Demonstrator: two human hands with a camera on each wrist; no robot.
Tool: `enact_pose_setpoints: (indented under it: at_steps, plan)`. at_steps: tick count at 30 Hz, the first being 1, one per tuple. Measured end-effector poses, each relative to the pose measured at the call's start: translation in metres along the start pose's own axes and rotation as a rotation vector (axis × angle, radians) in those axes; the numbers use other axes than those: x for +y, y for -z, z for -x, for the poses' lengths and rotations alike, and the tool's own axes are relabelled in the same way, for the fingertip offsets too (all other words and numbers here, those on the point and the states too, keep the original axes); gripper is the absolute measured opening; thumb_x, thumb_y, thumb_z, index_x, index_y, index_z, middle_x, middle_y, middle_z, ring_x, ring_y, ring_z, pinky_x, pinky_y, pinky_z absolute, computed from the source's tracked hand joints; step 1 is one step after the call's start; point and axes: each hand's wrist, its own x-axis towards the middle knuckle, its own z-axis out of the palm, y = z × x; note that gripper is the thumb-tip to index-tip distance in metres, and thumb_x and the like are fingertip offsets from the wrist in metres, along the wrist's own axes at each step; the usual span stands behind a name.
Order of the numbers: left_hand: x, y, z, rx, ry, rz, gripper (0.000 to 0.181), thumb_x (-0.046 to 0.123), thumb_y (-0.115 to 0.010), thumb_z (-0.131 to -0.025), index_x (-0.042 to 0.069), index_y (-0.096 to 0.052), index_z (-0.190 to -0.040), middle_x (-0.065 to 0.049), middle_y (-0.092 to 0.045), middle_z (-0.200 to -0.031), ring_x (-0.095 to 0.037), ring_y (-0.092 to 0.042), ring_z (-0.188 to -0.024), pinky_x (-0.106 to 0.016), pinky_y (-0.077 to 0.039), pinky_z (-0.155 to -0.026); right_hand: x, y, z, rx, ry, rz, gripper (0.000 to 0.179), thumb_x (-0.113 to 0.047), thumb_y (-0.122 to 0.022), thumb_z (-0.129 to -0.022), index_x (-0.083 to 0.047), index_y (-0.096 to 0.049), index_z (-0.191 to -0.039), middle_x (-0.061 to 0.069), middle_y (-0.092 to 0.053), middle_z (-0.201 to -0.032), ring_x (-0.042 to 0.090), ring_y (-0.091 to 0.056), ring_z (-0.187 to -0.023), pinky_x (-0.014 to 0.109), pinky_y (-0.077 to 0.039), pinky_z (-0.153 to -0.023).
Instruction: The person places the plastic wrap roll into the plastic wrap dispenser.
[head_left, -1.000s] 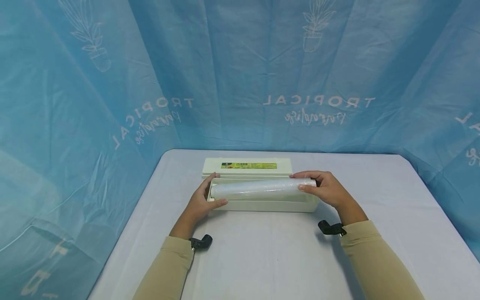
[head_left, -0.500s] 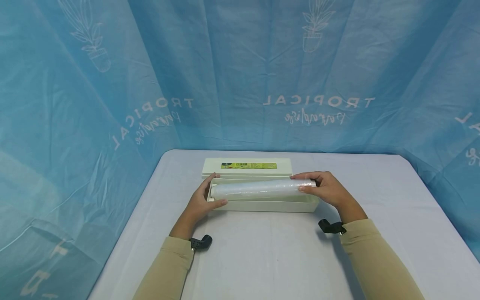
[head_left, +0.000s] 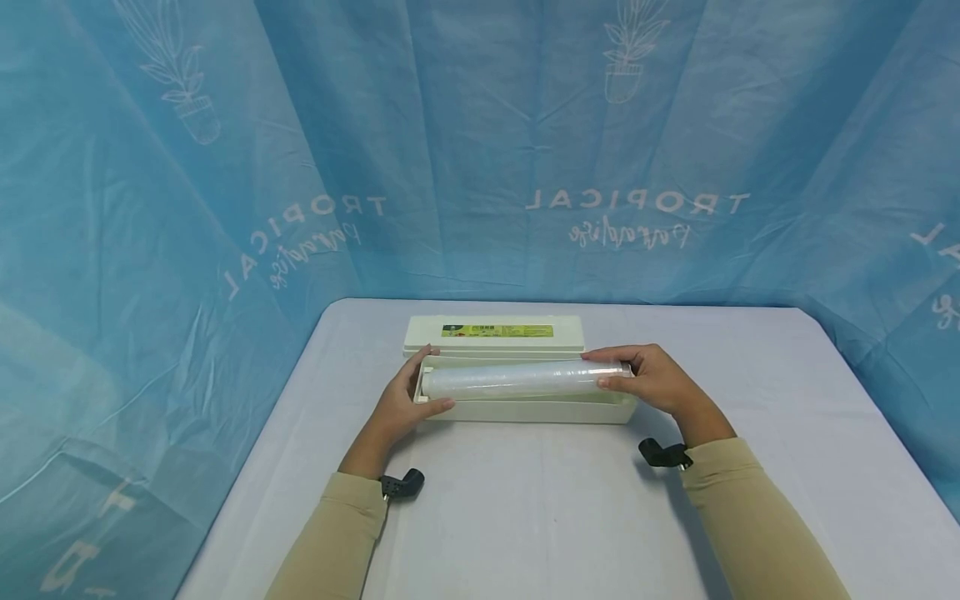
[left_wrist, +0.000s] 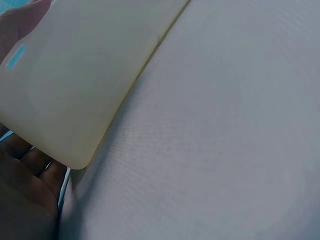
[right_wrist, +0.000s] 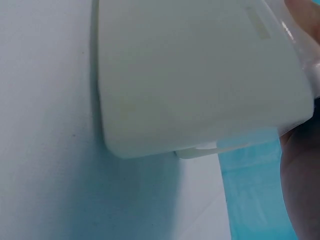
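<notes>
A long roll of plastic cling film (head_left: 517,381) lies in a cream box (head_left: 532,412), its right end raised a little above the rim. Around the box's left end, my left hand (head_left: 397,402) holds on with the thumb at the front wall and the fingers at the back. My right hand (head_left: 655,382) grips the right end of the roll between thumb and fingers. In the left wrist view, the box's side (left_wrist: 90,75) sits between thumb and fingers. The right wrist view has the box's end wall (right_wrist: 195,80) close up, with my right hand (right_wrist: 307,175) beside it.
Directly behind the box lies a cream lid (head_left: 427,331) bearing a yellow-green label (head_left: 498,332). Everything rests on a white-covered table (head_left: 555,517). Blue printed curtains (head_left: 480,150) hang behind the table and at both sides.
The right end of the roll has come down slightly toward the box, and my right hand has lowered with it. My left hand and the box have stayed in place.
</notes>
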Motion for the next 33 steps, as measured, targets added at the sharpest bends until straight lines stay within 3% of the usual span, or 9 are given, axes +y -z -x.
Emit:
enact_pose_setpoints:
  at_steps: [11, 18, 23, 29, 33]
  plan:
    - [-0.0005, -0.0007, -0.0006, 0.002, 0.002, -0.017, 0.111, 0.031, -0.096, -0.081, 0.017, -0.028, -0.168, -0.004, -0.04, -0.163, -0.032, -0.047, -0.142, -0.051, -0.045, -0.109, -0.0022, -0.004, 0.0035, 0.025, -0.021, 0.051, 0.043, -0.021, -0.088, -0.089, -0.018, -0.078, -0.131, 0.006, -0.067, -0.139, 0.026, -0.059, -0.123, 0.028, -0.055, -0.084]
    - [-0.0001, -0.0012, -0.0018, 0.002, -0.009, -0.017, 0.11, 0.027, -0.095, -0.081, 0.016, -0.028, -0.168, -0.004, -0.039, -0.164, -0.033, -0.045, -0.143, -0.052, -0.044, -0.109, 0.0004, -0.007, 0.0059, 0.053, -0.024, 0.113, 0.045, -0.017, -0.089, -0.088, -0.016, -0.078, -0.131, 0.007, -0.069, -0.135, 0.026, -0.056, -0.104, 0.027, -0.048, -0.076]
    - [0.0015, -0.0012, -0.001, 0.002, -0.004, -0.012, 0.109, 0.024, -0.094, -0.083, 0.016, -0.027, -0.168, -0.003, -0.038, -0.165, -0.033, -0.043, -0.145, -0.053, -0.043, -0.11, 0.0021, -0.0077, 0.0061, 0.056, -0.013, 0.142, 0.045, -0.019, -0.09, -0.087, -0.018, -0.078, -0.13, 0.008, -0.069, -0.134, 0.025, -0.057, -0.103, 0.028, -0.049, -0.075]
    - [-0.0031, -0.0012, -0.0015, 0.01, -0.012, -0.021, 0.108, 0.024, -0.095, -0.082, 0.017, -0.029, -0.168, 0.0, -0.04, -0.164, -0.031, -0.047, -0.142, -0.052, -0.045, -0.108, 0.0036, -0.0085, 0.0067, 0.055, 0.006, 0.193, 0.045, -0.02, -0.091, -0.085, -0.022, -0.079, -0.128, 0.003, -0.071, -0.131, 0.021, -0.062, -0.111, 0.027, -0.052, -0.08]
    - [-0.0037, -0.0014, -0.0015, 0.012, -0.017, -0.018, 0.108, 0.025, -0.095, -0.082, 0.016, -0.029, -0.168, 0.0, -0.04, -0.163, -0.032, -0.047, -0.142, -0.052, -0.045, -0.108, 0.0062, -0.009, 0.0062, 0.041, 0.053, 0.208, 0.044, -0.016, -0.09, -0.086, -0.019, -0.079, -0.128, -0.003, -0.072, -0.13, 0.022, -0.063, -0.122, 0.024, -0.052, -0.086]
